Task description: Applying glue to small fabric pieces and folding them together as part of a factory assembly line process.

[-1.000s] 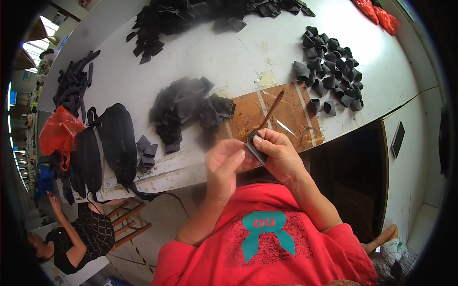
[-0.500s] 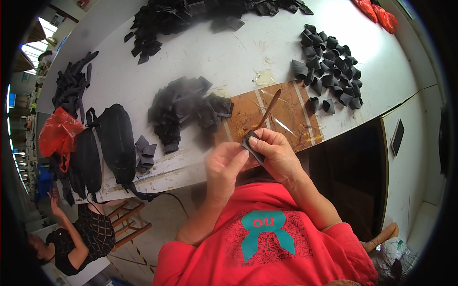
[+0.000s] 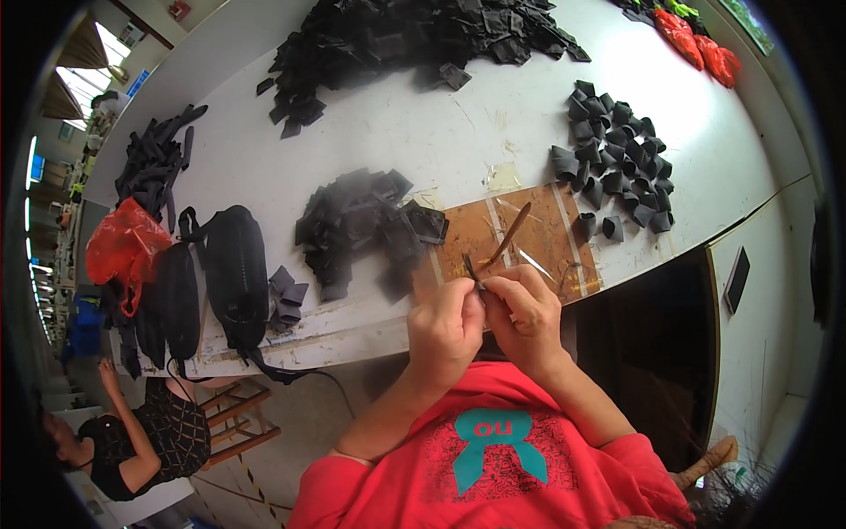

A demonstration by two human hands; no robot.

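Observation:
Between my two hands is a small piece of black fabric (image 3: 471, 265), pinched by both at its near end, with a narrow edge pointing away from me. My left hand (image 3: 447, 322) is closed, thumb against the bent fingers. Close beside it, my right hand (image 3: 526, 313) pinches the same piece with thumb and fingertips. Just beyond the hands, a thin curved brown strip (image 3: 509, 236) slants up over a brown board (image 3: 557, 231) on the white table. My fingers hide most of the fabric.
Flat black pieces (image 3: 352, 216) lie piled left of the board; a larger heap (image 3: 388, 44) sits at the back. Folded black loops (image 3: 621, 159) spread at the right. A black pouch (image 3: 236, 273) and a red plastic bag (image 3: 128, 247) are at the left. Another person (image 3: 132, 441) sits lower left.
The black fabric piece has turned from showing its broad face to a narrow edge. My hands have drawn closer together around it. The whole view has shifted slightly.

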